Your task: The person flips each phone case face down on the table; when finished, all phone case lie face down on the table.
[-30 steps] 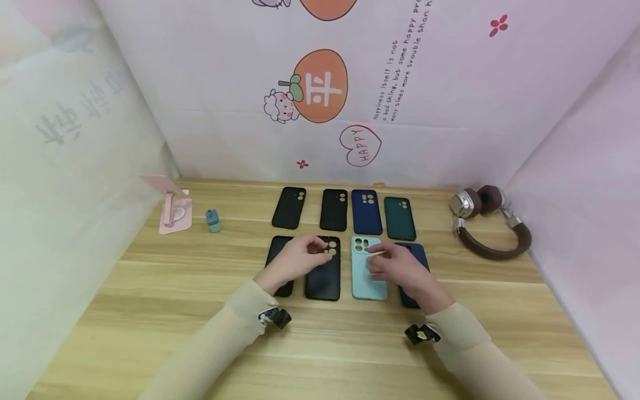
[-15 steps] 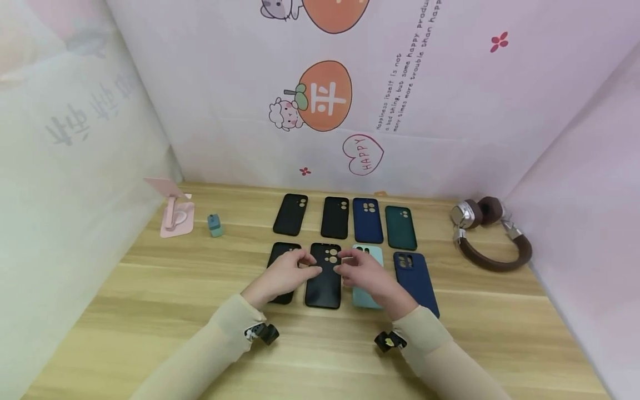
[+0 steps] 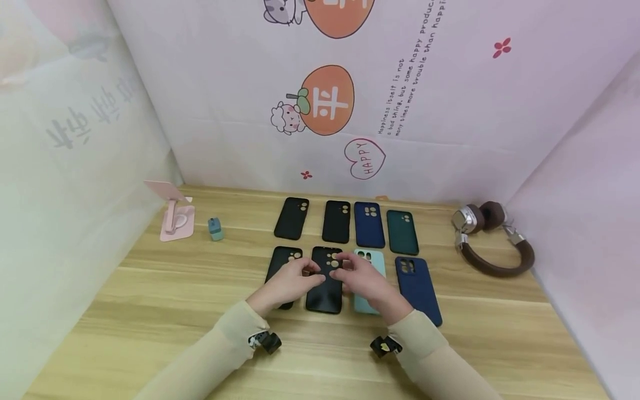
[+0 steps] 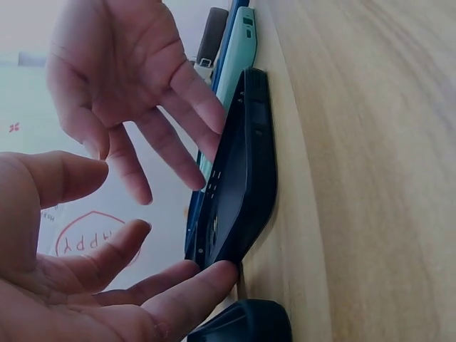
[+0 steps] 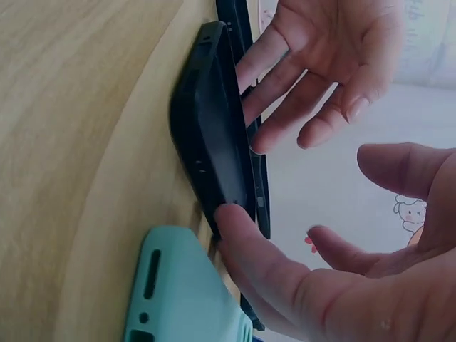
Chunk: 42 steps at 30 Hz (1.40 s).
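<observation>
In the head view a black phone case lies in the front row, between both hands. My left hand is at its left side, over part of another black case. A fingertip touches the middle case's rim in the left wrist view. On the other side, my right hand partly covers the mint-green case. In the right wrist view its fingertip touches the same rim. Both thumbs stand apart from the case, and the fingers are loosely extended.
Behind lie two black cases, a blue case and a dark green case. A navy case is at front right. Headphones, a pink stand and a small blue-green block flank them.
My right hand has moved left from the mint-green case to the middle black case. My left hand stays by its left side. The navy case, partly covered before, is now uncovered.
</observation>
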{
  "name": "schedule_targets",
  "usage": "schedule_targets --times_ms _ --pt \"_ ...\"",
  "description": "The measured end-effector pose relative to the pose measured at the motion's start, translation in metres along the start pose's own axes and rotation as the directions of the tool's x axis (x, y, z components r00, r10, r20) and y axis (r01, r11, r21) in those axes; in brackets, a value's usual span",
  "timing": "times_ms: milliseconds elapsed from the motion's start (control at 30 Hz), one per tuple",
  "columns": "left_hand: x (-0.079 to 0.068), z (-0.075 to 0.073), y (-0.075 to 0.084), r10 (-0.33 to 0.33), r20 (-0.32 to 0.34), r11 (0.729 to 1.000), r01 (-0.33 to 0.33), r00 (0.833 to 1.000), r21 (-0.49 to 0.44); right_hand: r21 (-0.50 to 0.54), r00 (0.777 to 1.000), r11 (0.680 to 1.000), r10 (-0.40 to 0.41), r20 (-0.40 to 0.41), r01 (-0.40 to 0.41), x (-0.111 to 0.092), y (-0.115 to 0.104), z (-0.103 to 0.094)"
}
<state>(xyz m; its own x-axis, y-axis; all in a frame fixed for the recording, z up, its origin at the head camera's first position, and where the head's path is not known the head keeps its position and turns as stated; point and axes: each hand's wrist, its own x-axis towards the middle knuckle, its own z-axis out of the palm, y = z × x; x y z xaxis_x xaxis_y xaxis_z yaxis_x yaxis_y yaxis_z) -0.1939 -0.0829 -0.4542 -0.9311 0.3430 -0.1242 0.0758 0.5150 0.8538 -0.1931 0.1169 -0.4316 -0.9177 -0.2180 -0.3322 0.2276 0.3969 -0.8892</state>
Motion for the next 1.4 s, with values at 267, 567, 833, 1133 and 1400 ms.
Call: schedule_targets --times_ms 267,567,833,1133,1400 --pt "0.001 0.000 0.000 -0.011 -0.018 1.000 0.010 1.000 -0.026 0.135 0.998 0.991 -0.003 -0.066 0.012 0.007 0.004 -0.003" --pt "0.003 0.006 0.002 0.026 -0.040 0.996 -0.029 0.999 -0.080 0.277 0.992 0.960 -0.010 -0.128 0.045 0.009 0.000 -0.005" --pt "0.004 0.010 0.005 0.054 -0.046 0.977 -0.062 0.997 -0.203 0.309 0.989 0.947 -0.041 -0.139 0.082 0.006 0.003 0.001" --pt "0.005 0.013 0.003 0.061 -0.033 0.952 -0.068 0.998 -0.298 0.351 0.993 0.929 -0.101 -0.067 0.119 0.005 0.006 0.009" --pt "0.005 0.011 0.001 0.043 -0.047 0.924 -0.058 0.998 -0.377 0.358 0.996 0.930 -0.083 -0.018 0.084 0.008 0.010 0.014"
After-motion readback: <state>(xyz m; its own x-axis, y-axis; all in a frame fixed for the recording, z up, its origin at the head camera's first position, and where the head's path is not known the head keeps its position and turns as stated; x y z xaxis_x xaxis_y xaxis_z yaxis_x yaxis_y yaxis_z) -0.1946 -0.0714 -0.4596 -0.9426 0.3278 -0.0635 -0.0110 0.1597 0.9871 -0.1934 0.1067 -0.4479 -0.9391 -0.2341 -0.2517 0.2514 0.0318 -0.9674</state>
